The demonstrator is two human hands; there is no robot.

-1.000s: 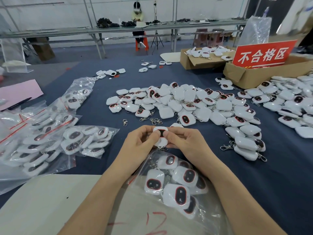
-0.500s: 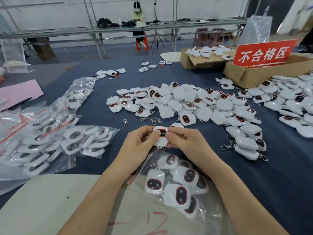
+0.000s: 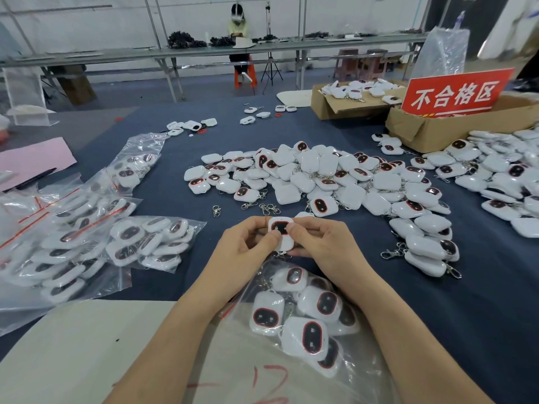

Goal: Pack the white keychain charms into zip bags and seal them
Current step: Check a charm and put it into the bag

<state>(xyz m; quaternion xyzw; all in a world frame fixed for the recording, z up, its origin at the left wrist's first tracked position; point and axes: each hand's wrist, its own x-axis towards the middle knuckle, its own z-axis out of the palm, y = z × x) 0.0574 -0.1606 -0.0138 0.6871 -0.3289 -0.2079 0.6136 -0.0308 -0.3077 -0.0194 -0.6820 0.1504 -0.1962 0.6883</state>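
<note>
On blue table [image 3: 175, 205], charm pile [image 3: 320, 176], far bench [image 3: 291, 47], perhaps steel

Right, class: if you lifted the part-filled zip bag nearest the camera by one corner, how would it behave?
Probably floppy: the zip bag is thin, wrinkled clear film, so it would likely sag. The charms inside lie loose and would probably slide to the lowest corner. The glossy film may feel slippery to pinch.
</note>
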